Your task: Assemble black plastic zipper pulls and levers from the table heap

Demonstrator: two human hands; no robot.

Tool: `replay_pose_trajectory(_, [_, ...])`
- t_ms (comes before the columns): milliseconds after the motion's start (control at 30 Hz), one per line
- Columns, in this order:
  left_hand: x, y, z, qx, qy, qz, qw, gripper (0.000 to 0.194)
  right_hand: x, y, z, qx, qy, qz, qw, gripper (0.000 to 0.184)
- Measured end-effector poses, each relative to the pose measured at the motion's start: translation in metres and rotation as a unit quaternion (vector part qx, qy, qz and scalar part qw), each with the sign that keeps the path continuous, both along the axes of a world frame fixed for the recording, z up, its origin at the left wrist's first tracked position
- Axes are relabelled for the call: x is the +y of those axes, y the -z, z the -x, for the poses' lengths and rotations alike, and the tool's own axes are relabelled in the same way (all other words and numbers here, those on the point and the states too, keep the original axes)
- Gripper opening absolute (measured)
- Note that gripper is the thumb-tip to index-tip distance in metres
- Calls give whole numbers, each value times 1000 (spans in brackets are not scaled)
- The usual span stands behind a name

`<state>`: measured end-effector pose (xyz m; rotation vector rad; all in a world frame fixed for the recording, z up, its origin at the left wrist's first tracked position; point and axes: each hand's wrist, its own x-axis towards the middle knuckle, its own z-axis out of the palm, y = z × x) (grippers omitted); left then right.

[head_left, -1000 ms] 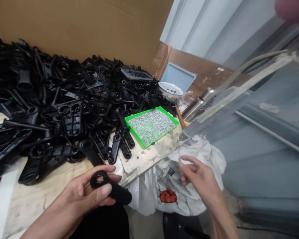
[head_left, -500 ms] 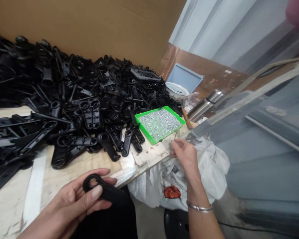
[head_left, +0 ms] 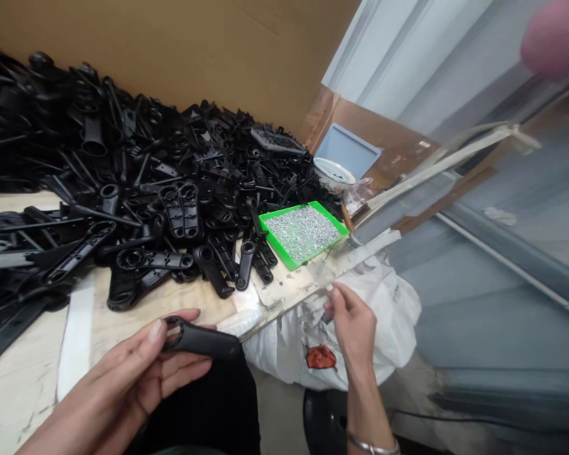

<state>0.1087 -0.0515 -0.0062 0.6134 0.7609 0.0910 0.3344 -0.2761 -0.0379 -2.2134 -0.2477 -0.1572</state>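
My left hand (head_left: pixel 137 373) holds a black plastic handle part (head_left: pixel 201 341) with a ring at one end, low over the wooden table's front edge. My right hand (head_left: pixel 353 322) hovers by the table's right corner, just in front of the green tray (head_left: pixel 265 221) filled with small silver screws. Its fingers are pinched together; whatever they hold is too small to make out. A large heap of black plastic parts (head_left: pixel 137 170) covers the table behind both hands.
A cardboard wall (head_left: pixel 171 50) backs the heap. A white plastic bag (head_left: pixel 379 328) hangs below the table's right corner. A white bowl (head_left: pixel 332 172), a blue lid (head_left: pixel 348 150) and a long metal tool (head_left: pixel 408 196) lie at the right.
My right hand reached up to the table edge by the green tray, then drew back slightly with fingers pinched. My left hand tilted the black part flatter.
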Motion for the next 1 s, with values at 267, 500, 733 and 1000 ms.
replay_pose_trajectory(267, [-6, -12, 5, -88, -35, -21, 995, 37, 56, -29, 85, 0, -281, -75, 957, 28])
replay_pose_trajectory(500, [1, -15, 39, -139, -123, -82, 979, 36, 115, -31, 128, 36, -421, -59, 904, 19])
replay_pose_trajectory(733, [0, -20, 53, -135, -116, -154, 972, 38, 138, -35, 166, 216, -401, -172, 873, 18])
replay_pose_trajectory(1000, [2, -17, 54, 9, -89, -146, 985, 55, 104, -32, 142, 155, -346, -103, 920, 21])
